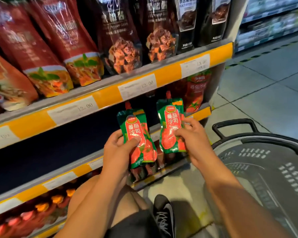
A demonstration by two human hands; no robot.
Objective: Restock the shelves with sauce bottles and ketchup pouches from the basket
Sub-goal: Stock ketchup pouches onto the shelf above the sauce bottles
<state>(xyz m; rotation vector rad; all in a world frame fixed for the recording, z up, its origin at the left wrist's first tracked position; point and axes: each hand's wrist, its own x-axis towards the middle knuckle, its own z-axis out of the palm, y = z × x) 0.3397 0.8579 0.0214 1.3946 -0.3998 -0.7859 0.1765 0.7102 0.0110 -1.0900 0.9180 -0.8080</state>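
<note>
The left hand (118, 146) grips one green-and-red ketchup pouch (138, 140), thumb pressed on its front; the right hand (190, 134) pinches a second ketchup pouch (172, 127) by its right side. Both pouches are held upright before the dark middle shelf (50, 148), near its right end. The grey basket (265, 169) stands on the floor (265, 83) at the right

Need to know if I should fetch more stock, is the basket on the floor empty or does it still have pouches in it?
Empty as far as it shows: the basket shows only bare perforated plastic, though the right arm hides part.
</note>
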